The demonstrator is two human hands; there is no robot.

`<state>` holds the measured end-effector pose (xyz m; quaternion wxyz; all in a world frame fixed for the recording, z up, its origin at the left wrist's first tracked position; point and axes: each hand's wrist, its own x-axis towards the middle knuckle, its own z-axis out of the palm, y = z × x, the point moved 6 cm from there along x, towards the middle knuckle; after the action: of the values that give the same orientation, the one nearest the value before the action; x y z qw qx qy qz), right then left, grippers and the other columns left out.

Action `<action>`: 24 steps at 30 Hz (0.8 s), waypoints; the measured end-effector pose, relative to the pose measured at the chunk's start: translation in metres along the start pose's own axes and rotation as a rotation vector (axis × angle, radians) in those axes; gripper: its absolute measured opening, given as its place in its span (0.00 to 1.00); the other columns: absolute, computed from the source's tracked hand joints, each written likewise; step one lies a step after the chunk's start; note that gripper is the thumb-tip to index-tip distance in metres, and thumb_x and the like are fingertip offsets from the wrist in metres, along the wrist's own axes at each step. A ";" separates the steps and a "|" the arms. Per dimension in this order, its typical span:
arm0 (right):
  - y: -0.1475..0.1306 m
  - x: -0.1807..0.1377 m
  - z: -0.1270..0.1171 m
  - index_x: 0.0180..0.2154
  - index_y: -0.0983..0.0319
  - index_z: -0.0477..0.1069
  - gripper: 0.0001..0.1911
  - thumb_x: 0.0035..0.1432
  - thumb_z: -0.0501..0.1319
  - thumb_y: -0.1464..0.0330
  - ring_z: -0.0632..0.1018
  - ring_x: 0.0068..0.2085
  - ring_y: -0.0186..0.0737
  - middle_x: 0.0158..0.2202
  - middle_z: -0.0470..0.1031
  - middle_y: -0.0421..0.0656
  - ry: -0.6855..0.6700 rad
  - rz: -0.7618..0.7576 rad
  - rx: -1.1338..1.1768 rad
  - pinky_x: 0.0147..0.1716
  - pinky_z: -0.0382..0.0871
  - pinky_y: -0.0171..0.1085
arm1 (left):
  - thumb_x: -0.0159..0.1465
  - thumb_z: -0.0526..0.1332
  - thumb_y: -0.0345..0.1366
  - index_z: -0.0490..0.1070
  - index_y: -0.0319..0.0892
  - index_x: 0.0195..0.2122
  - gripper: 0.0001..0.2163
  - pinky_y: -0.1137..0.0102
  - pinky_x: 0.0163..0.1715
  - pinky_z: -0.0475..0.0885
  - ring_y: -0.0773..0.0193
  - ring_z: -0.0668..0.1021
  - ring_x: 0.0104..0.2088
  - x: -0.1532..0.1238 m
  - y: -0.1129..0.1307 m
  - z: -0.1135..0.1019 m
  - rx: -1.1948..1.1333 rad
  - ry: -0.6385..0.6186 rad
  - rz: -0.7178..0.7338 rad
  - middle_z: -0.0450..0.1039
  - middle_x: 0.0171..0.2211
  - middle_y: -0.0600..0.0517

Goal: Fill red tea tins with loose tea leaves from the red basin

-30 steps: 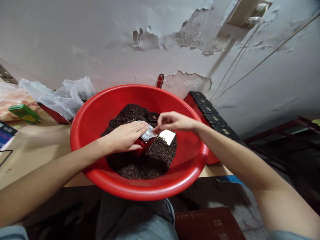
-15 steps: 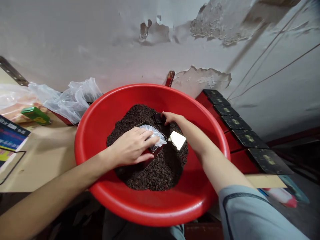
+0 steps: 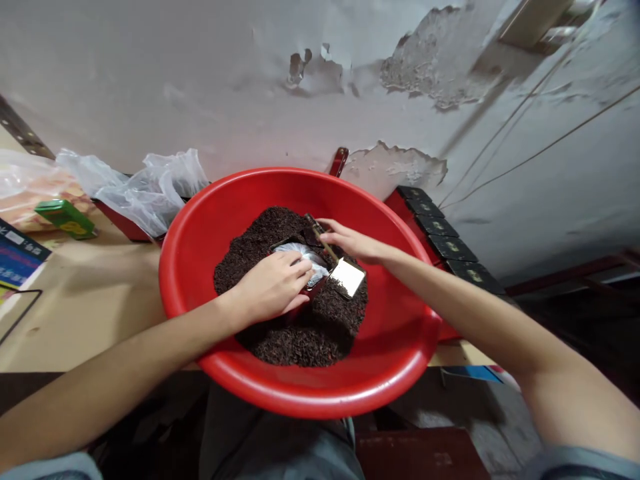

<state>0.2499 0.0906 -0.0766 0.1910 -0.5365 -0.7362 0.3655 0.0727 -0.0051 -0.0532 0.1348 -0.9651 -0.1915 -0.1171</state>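
A big red basin (image 3: 210,220) rests on my lap and holds a heap of dark loose tea leaves (image 3: 295,333). A small red tin (image 3: 320,280) with a clear plastic liner bag (image 3: 305,257) in it sits in the tea. My left hand (image 3: 273,287) grips the tin, its fingers closed over the bag's mouth. A gold square lid (image 3: 349,277) lies on the tea to the right of the tin. My right hand (image 3: 347,240) pinches a thin dark lid (image 3: 320,235), lifted edge-on just behind the tin.
A row of red tins with black lids (image 3: 445,243) stands to the right of the basin against the peeling wall. Crumpled clear plastic bags (image 3: 150,190), a green box (image 3: 65,219) and a printed carton (image 3: 17,257) lie on the wooden table (image 3: 85,300) at left.
My right hand moved from the bag's mouth to the back of the tea heap, took hold of the dark lid there and raised it on edge. My left hand stayed on the tin.
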 end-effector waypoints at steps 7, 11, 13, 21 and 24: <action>-0.047 -0.037 0.063 0.73 0.56 0.51 0.36 0.70 0.50 0.50 0.71 0.62 0.53 0.62 0.62 0.54 0.108 0.020 -0.362 0.66 0.60 0.51 | 0.67 0.64 0.45 0.76 0.30 0.51 0.21 0.58 0.55 0.71 0.47 0.77 0.55 -0.017 0.015 -0.003 -0.094 -0.096 -0.115 0.79 0.50 0.36; -0.060 -0.028 0.072 0.74 0.52 0.49 0.39 0.68 0.47 0.43 0.70 0.63 0.64 0.66 0.59 0.56 0.117 0.092 -0.557 0.61 0.65 0.57 | 0.70 0.59 0.36 0.74 0.31 0.54 0.16 0.60 0.40 0.78 0.47 0.84 0.45 -0.056 0.019 -0.018 -0.071 -0.162 -0.325 0.79 0.51 0.33; -0.064 -0.025 0.075 0.74 0.51 0.47 0.43 0.65 0.48 0.40 0.70 0.63 0.68 0.68 0.57 0.57 0.098 0.129 -0.611 0.59 0.67 0.60 | 0.71 0.57 0.36 0.77 0.33 0.48 0.13 0.60 0.31 0.78 0.47 0.85 0.34 -0.077 0.013 -0.022 -0.044 -0.259 -0.452 0.82 0.42 0.36; -0.078 -0.022 0.085 0.75 0.63 0.40 0.57 0.57 0.64 0.46 0.65 0.64 0.82 0.72 0.48 0.67 0.025 0.105 -0.809 0.57 0.65 0.66 | 0.61 0.69 0.33 0.51 0.29 0.72 0.42 0.57 0.66 0.64 0.46 0.58 0.72 -0.047 -0.057 0.005 -0.143 -0.220 -0.327 0.49 0.73 0.31; -0.072 -0.021 0.084 0.74 0.68 0.40 0.58 0.57 0.64 0.46 0.64 0.66 0.77 0.72 0.48 0.67 -0.008 0.094 -0.763 0.61 0.62 0.62 | 0.61 0.68 0.30 0.55 0.29 0.71 0.39 0.60 0.68 0.60 0.48 0.61 0.71 -0.025 -0.068 0.021 -0.205 -0.296 -0.243 0.54 0.71 0.32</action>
<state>0.1532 0.0318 -0.0760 -0.0423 -0.6008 -0.7946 0.0759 0.0268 0.0536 -0.0655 -0.0088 -0.9502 -0.3113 -0.0086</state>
